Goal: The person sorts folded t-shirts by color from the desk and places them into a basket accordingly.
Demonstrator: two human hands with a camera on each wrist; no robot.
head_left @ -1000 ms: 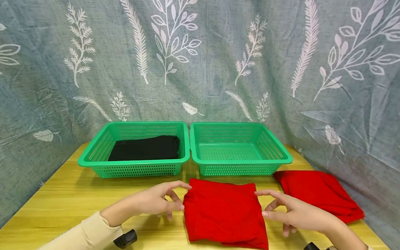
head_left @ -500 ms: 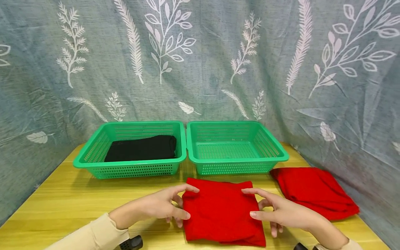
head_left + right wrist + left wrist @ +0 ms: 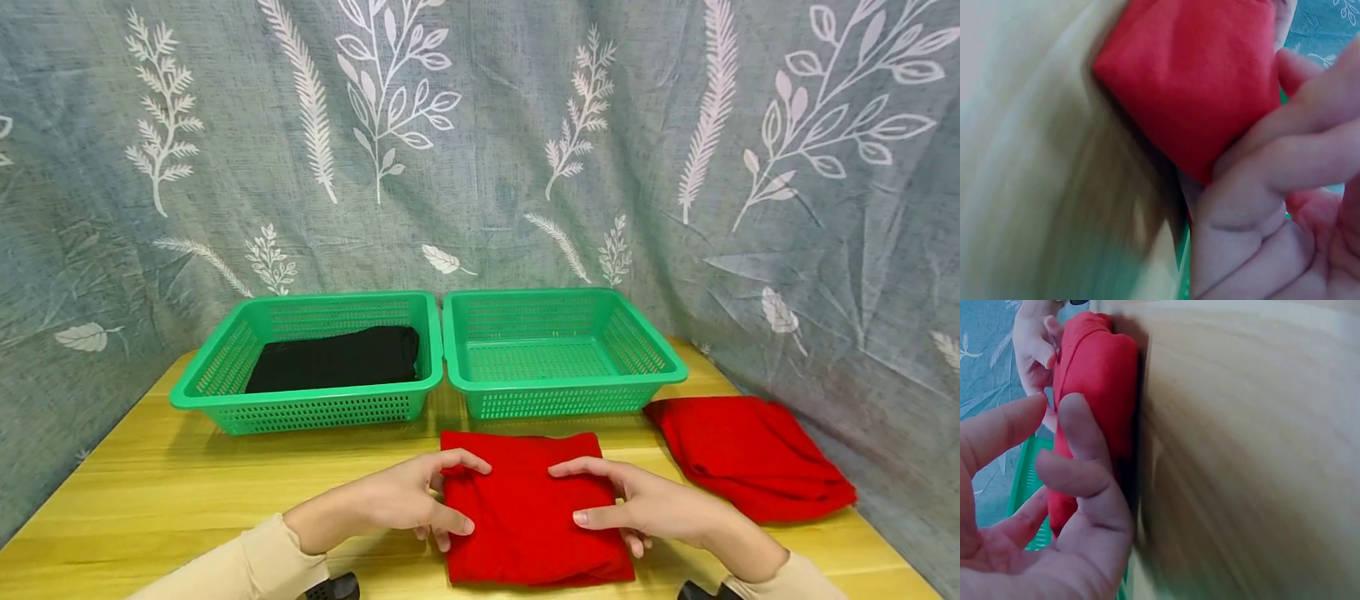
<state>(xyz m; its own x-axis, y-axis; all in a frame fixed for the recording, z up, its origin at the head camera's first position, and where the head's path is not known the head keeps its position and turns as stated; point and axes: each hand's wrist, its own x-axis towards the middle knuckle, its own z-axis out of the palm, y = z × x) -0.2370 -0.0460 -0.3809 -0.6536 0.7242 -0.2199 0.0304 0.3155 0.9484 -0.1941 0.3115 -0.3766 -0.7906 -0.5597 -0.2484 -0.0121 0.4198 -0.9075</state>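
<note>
A folded red cloth (image 3: 525,517), possibly a garment, lies on the wooden table between the two hands. My left hand (image 3: 412,500) is at its left side, thumb and index finger reaching over the top face. In the left wrist view, other fingers (image 3: 1085,431) of this hand are bent against the cloth's thick side. My right hand (image 3: 645,504) mirrors it on the right, thumb and index finger over the cloth. The right wrist view shows its lower fingers (image 3: 1241,187) at the cloth's edge, their tips partly hidden. Neither hand visibly pinches the cloth.
Two green plastic baskets stand side by side at the back. The left basket (image 3: 315,400) holds a folded black cloth (image 3: 337,358); the bottom of the right basket (image 3: 562,396) is visible. Another folded red cloth (image 3: 750,454) lies at the right. A patterned curtain (image 3: 480,167) hangs behind.
Both hands have moved inward from the cloth's side edges, so thumbs and index fingers now reach over its top. The view has shifted slightly; the cloth stays on the table.
</note>
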